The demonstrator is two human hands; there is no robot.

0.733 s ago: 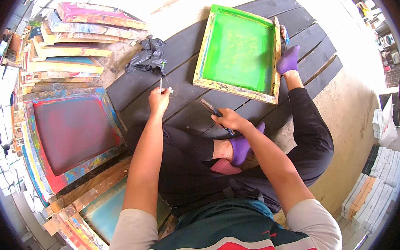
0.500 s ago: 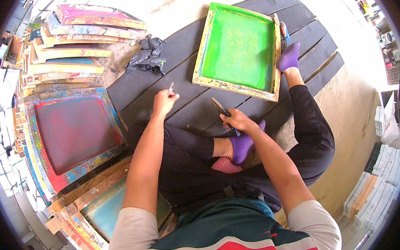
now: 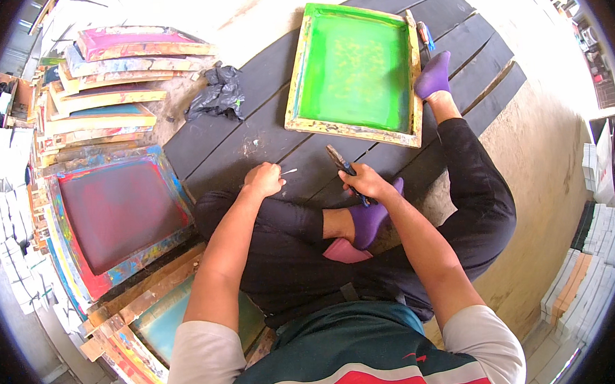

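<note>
My left hand (image 3: 264, 179) is closed over the black slatted boards, beside my bent knee. From its fingers sticks a small, thin, pale piece (image 3: 290, 171), too small to name. My right hand (image 3: 366, 183) grips pliers (image 3: 341, 161) with dark jaws pointing up and to the left, and blue on the handle end. Beyond both hands lies a screen printing frame (image 3: 351, 130) with bright green mesh and a paint-stained wooden border. Its right side is close to my purple-socked foot (image 3: 433, 75). Neither hand touches that frame.
Left of me stands a stack of paint-marked frames (image 3: 123, 54), with a dark red screen (image 3: 117, 209) nearer. Crumpled black plastic (image 3: 217, 94) lies on the boards (image 3: 208, 145). A blue-and-red-handled tool (image 3: 425, 35) sits right of the green frame. White stacks (image 3: 583, 282) stand far right.
My left hand has come down and toward me, turning so the thin piece now points right instead of up. My right hand still holds the pliers in nearly the same place. The view has shifted slightly.
</note>
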